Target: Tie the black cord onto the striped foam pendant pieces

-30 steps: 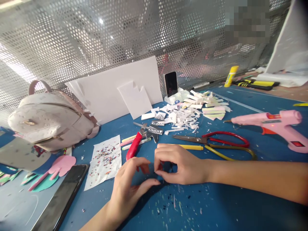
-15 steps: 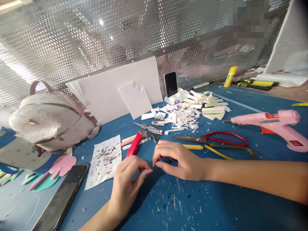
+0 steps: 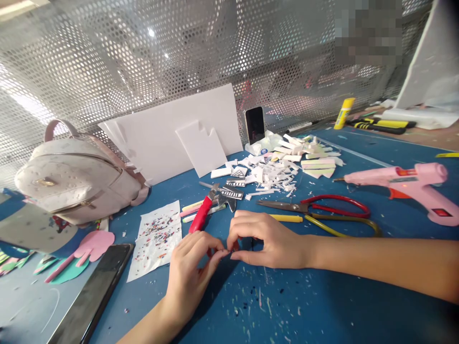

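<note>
My left hand is closed in a pinch, thumb against forefinger, over the blue table. Facing it, my right hand curls with thumb and forefinger close together, their tips almost meeting the left fingertips. Whatever lies between the fingers is too small to make out. Just behind my left hand lies a red-handled tool with a metal end. A paper sheet strewn with tiny coloured bits is left of it. Beyond my right hand are scissors with red and olive handles and a yellow stick.
Patterned black-and-white pieces and a heap of white scraps lie behind. A pink glue gun rests at right. Leftward are a dark phone and a white backpack. White boards lean on perforated metal.
The two hands' fingertips have come slightly closer together. My right thumb sits a little lower, apart from the forefinger. The things on the table stay where they were.
</note>
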`<state>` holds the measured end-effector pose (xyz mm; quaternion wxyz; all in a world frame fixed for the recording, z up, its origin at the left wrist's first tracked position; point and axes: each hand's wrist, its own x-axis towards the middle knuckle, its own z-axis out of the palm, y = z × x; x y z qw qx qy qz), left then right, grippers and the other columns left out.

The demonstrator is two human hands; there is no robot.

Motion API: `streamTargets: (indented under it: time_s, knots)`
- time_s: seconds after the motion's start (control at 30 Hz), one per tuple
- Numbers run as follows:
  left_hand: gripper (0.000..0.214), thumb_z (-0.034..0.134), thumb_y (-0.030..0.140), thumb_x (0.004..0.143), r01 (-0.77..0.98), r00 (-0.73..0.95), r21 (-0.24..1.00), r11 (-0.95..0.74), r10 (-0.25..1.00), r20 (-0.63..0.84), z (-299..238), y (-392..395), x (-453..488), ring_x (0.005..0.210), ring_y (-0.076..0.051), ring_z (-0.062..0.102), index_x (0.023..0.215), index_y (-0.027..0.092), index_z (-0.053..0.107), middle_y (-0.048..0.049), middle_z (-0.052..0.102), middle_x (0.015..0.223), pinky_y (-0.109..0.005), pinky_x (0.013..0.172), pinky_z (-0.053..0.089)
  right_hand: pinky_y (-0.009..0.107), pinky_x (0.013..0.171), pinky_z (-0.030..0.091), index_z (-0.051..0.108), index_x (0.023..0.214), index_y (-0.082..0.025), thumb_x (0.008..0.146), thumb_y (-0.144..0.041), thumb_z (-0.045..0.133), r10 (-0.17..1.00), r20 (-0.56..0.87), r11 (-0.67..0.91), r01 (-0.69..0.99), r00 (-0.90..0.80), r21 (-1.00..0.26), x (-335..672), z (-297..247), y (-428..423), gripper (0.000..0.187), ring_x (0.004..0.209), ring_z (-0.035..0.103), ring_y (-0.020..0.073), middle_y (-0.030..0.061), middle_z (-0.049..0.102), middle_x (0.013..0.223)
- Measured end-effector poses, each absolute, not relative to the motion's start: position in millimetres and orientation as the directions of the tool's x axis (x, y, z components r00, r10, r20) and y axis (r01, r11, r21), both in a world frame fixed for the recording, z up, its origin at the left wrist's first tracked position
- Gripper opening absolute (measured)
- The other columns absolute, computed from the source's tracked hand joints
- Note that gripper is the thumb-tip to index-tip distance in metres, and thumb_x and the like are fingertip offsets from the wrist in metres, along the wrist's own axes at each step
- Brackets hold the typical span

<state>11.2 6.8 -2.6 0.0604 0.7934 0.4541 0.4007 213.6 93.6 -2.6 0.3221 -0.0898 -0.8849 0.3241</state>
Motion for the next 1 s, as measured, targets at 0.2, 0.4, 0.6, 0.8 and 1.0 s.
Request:
streamTargets:
  time_s: [0.2,0.4,0.6,0.8,1.0]
  knots:
    - [0.008,0.063,0.020,0.094,0.643,0.279,0.494,-0.586,0.779,0.561,-3,6,10,0.068,-0.014,0.058,0.087,0.021,0.059,0.0010,0.064,0.076,-0.027,0.066,0.044,0.029,0.080,0.041,0.063,0.086,-0.017,0.091,-0.012,0.063,0.380,0.538,0.780,-0.052,-0.752,-0.624,213,-1,94,0.007,0.080,0.053,0.0135,0.0004,0.063,0.084]
    - [0.012,0.068,0.032,0.092,0.484,0.570,0.582,-0.653,0.740,0.357,-3,6,17,0.077,-0.017,0.063,0.094,0.021,0.065,-0.0017,0.071,0.085,-0.029,0.071,0.047,0.027,0.073,0.040,0.061,0.086,-0.018,0.095,-0.017,0.060,0.540,0.505,0.706,0.035,-0.673,-0.707,213,2,96,0.009,0.079,0.050,0.0128,-0.0006,0.060,0.086]
    - [0.023,0.066,0.042,0.091,0.478,0.584,0.637,-0.604,0.761,0.283,-4,7,25,0.081,-0.018,0.064,0.087,0.020,0.071,-0.0032,0.071,0.086,-0.031,0.074,0.046,0.026,0.068,0.039,0.060,0.086,-0.019,0.095,-0.017,0.060,0.548,0.481,0.687,0.040,-0.684,-0.726,213,0,96,0.009,0.077,0.049,0.0120,-0.0014,0.060,0.086]
    - [0.020,0.066,0.038,0.092,0.502,0.569,0.621,-0.602,0.770,0.287,-5,6,27,0.079,-0.017,0.063,0.083,0.021,0.071,-0.0022,0.069,0.083,-0.030,0.073,0.044,0.026,0.067,0.039,0.061,0.085,-0.018,0.095,-0.017,0.060,0.545,0.481,0.690,0.043,-0.686,-0.722,212,1,95,0.010,0.077,0.049,0.0124,-0.0009,0.060,0.085]
    - [0.016,0.063,0.032,0.095,0.528,0.577,0.607,-0.594,0.775,0.256,-3,2,30,0.081,-0.018,0.065,0.085,0.022,0.069,-0.0018,0.070,0.085,-0.031,0.075,0.044,0.026,0.064,0.039,0.061,0.085,-0.018,0.094,-0.016,0.060,0.544,0.483,0.697,0.048,-0.686,-0.716,212,3,95,0.010,0.075,0.048,0.0132,0.0002,0.061,0.084]
